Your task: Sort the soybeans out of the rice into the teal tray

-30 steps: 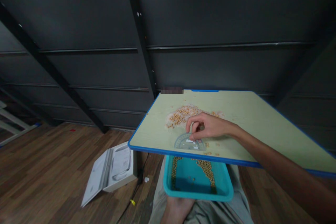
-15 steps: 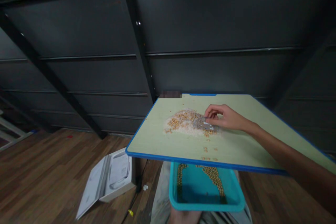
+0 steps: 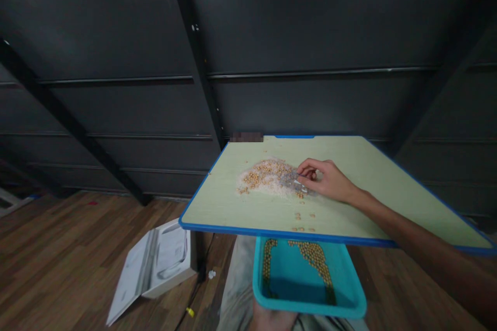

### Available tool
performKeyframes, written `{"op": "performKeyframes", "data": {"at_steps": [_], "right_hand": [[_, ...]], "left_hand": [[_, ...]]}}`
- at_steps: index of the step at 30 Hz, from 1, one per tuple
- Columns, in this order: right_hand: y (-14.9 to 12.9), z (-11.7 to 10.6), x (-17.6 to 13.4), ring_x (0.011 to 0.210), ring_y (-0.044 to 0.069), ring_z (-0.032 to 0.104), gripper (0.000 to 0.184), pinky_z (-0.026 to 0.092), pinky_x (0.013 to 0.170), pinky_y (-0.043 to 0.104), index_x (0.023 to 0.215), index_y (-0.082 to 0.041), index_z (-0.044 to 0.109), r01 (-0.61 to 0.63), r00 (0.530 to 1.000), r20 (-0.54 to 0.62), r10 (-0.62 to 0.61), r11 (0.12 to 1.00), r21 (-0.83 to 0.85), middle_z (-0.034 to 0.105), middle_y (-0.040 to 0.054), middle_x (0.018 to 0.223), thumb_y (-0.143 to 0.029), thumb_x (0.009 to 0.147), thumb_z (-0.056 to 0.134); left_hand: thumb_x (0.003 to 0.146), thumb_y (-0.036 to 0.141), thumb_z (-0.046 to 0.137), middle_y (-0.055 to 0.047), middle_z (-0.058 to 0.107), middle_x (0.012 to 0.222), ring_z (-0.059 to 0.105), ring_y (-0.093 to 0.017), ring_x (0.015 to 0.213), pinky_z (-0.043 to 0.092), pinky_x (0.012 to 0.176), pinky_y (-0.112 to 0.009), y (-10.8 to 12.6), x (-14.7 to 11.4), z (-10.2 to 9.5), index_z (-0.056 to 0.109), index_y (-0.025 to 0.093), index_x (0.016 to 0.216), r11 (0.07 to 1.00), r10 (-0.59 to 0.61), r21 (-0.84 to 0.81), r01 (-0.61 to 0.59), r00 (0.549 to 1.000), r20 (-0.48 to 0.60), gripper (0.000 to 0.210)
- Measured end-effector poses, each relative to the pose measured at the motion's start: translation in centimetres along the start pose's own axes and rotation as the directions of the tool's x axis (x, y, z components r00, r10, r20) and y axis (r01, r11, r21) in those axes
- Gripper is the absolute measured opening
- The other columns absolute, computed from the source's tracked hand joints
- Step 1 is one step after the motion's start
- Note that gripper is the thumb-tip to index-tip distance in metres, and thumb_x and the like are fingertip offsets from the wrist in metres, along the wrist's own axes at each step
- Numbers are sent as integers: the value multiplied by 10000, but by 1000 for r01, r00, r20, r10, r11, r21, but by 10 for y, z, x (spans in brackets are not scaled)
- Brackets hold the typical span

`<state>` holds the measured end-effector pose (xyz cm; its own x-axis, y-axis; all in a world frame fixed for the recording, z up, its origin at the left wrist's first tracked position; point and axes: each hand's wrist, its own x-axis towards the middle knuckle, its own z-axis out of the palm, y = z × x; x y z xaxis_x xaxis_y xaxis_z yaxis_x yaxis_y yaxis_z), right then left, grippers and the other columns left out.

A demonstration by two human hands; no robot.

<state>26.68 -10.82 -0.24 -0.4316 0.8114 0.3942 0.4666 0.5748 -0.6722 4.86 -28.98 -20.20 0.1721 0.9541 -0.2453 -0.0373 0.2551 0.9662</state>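
The right hand [image 3: 328,180] pinches a clear plastic protractor [image 3: 294,182], its flat edge set against a mound of round yellow beans and white grains [image 3: 266,177] just left of the fingers, on the smooth pale-green surface [image 3: 388,186]. The left hand [image 3: 272,319], only partly seen, supports a glossy teal tray [image 3: 351,300] below the near edge; its grip cannot be told.

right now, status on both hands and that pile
Right hand pinching clear protractor at the bean and rice pile. Left hand under teal tray, grip hidden. Loose beans near table edge.
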Motion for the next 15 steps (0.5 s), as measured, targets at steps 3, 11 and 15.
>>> {"op": "performKeyframes", "data": {"at_steps": [3,11,15], "right_hand": [[0,1,0,677,163,607,168,478,620,321,944,-200,677,-1,1000,3,1,1000,-13,677,24,740,-357,886,668],[-4,-2,-1,717,173,642,182,507,674,337,969,-201,690,-20,999,42,23,998,-53,728,49,838,-369,900,670],[-4,-3,-2,731,173,656,208,512,679,332,988,-204,693,-16,998,66,18,999,-30,737,47,852,-395,913,662]], "left_hand": [[672,585,736,15,752,1329,467,-360,1452,335,1248,-540,17,5,4,719,429,1192,976,-2,-217,24,995,105,544],[626,526,820,-15,757,1326,454,-373,1470,190,1302,-616,21,13,4,672,385,1252,978,49,-206,-42,998,32,659],[708,560,754,-34,786,1274,533,-362,1411,186,1297,-635,11,19,1,677,337,1242,980,86,-184,-77,995,43,584]]}}
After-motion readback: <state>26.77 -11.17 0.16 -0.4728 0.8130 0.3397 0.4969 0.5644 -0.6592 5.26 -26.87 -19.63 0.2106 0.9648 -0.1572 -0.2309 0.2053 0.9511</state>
